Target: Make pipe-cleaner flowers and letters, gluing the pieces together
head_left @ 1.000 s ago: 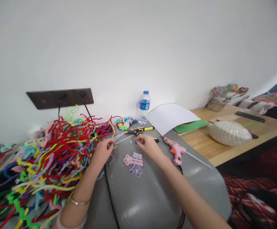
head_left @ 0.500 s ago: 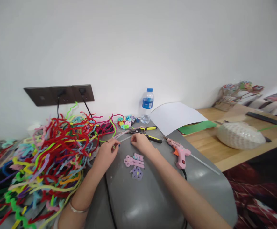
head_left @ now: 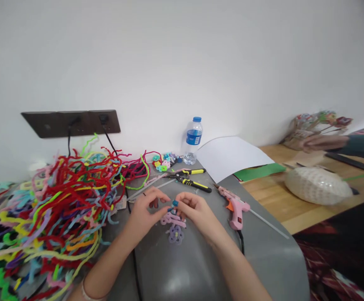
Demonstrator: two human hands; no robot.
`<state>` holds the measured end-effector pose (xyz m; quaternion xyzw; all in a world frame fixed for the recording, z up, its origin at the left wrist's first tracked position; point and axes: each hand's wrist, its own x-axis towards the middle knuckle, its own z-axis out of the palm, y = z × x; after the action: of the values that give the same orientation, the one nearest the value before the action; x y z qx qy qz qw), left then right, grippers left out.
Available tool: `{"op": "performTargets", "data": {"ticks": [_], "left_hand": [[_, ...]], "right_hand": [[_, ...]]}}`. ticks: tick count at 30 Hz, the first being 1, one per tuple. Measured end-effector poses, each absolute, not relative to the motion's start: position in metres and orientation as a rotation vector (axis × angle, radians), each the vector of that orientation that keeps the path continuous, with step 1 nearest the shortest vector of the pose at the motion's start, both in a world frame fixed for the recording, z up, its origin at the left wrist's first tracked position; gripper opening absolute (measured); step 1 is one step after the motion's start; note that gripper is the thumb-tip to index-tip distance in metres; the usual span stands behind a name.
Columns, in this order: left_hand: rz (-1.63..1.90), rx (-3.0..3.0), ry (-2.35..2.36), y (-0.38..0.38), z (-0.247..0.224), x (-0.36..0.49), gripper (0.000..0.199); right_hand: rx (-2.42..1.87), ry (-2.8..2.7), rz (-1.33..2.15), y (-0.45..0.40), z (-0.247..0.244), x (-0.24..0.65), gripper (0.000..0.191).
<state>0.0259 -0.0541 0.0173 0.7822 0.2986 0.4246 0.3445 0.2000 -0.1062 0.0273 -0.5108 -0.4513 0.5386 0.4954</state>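
Observation:
My left hand and my right hand nearly meet over the middle of the grey table. Thumb and fingers of each are curled towards a pinch; anything between the fingertips is too small to make out. Just beneath them lie pink fuzzy shapes, partly covered by the fingers, and a purple flower shape with a yellow centre. Behind the hands rest yellow-and-black pliers and a pale thin strip.
Tangled coloured pipe cleaners cover the left side. A water bottle, white paper and pink glue gun stand or lie around. Another person's hand is above the wooden table, near a plastic-wrapped bundle.
Both my hands have come nearer to me, from beside the pliers to over the pink shapes, with their fingertips closer together. Another person's hand has appeared at the right.

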Motion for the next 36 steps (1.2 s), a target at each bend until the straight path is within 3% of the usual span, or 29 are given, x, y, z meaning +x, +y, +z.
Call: {"op": "performTargets", "data": {"ticks": [5,19,36], "left_hand": [[1.087,1.941,0.632,-0.059,0.02,0.029,0.004],[1.024,1.892,0.631,-0.06,0.025,0.024,0.023],[0.884,2.016,0.585,-0.063,0.03,0.025,0.013]], "right_hand": [[-1.106,-0.819,1.363,-0.123,0.021,0.185,0.044],[-0.974,-0.666,1.543,-0.131,0.03,0.177,0.036],[-1.066,-0.707,1.452,-0.142,0.025,0.178,0.04]]}}
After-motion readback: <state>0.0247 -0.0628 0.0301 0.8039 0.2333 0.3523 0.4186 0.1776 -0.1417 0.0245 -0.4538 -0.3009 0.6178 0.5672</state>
